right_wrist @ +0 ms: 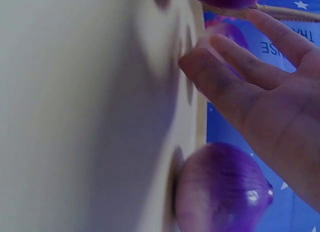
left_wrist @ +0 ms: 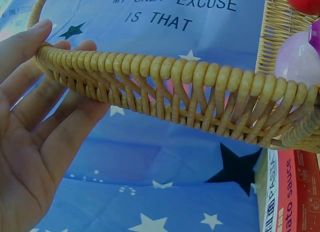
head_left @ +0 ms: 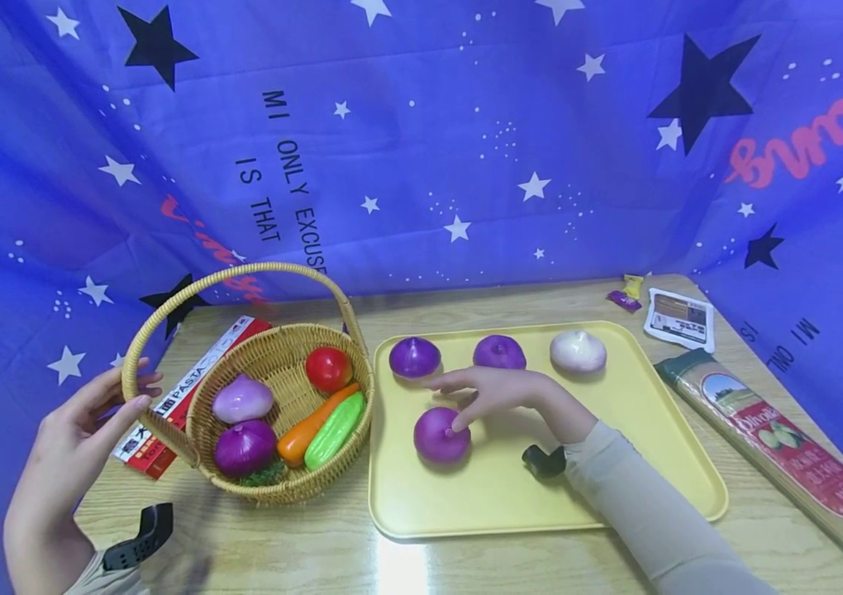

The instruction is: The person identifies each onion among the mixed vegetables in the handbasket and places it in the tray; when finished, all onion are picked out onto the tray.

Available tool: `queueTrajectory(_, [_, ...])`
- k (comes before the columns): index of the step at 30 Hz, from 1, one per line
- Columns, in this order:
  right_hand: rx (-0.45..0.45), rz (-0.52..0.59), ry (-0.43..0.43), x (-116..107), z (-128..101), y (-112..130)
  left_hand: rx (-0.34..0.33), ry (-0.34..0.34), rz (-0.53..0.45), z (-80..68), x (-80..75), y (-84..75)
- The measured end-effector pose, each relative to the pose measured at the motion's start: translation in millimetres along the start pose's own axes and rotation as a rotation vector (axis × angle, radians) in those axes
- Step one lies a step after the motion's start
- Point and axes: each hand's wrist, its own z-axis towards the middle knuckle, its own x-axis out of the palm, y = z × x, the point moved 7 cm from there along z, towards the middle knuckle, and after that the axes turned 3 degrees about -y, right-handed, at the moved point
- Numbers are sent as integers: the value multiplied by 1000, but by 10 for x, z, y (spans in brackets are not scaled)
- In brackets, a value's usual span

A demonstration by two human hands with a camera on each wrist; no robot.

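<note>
One purple onion point(head_left: 440, 435) on yellow tray point(head_left: 615, 496), right hand point(head_left: 492, 394) fingers point(head_left: 457, 423) straight, touching its top

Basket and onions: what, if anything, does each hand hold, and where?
The left hand touches the basket's handle near its base with straight fingers. The right hand rests on the near purple onion, gripping nothing.

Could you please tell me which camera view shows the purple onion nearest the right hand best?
The head view: the purple onion sits whole on the yellow tray, with the right hand touching it. The right wrist view shows it close but blurred and cut off at the frame's bottom edge. The left wrist view misses it.
</note>
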Motion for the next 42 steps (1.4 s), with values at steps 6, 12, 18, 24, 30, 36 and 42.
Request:
queueTrajectory(6, [-3,-35,-44,-144,-77,44,-2,-2,6,8,-6,4])
queueTrajectory(12, [-66,-37,-87,-275,-133,120,10,-9,-19,11,-3,15])
queueTrajectory(18, [-75,-63,-142,-410,-197,156,20,-13,-16,13,0,26])
queueTrajectory(24, [-91,-128,-166,-529,-240,259,32,-17,-23,8,5,38])
queueTrajectory(30, [-91,-134,-172,-613,-187,388,26,-16,-17,3,-1,22])
queueTrajectory(36, [-148,-86,-128,-583,-39,594,6,-7,-2,3,-5,7])
queueTrajectory(42, [-170,-167,-100,-517,159,869,-2,-3,-4,-7,5,17])
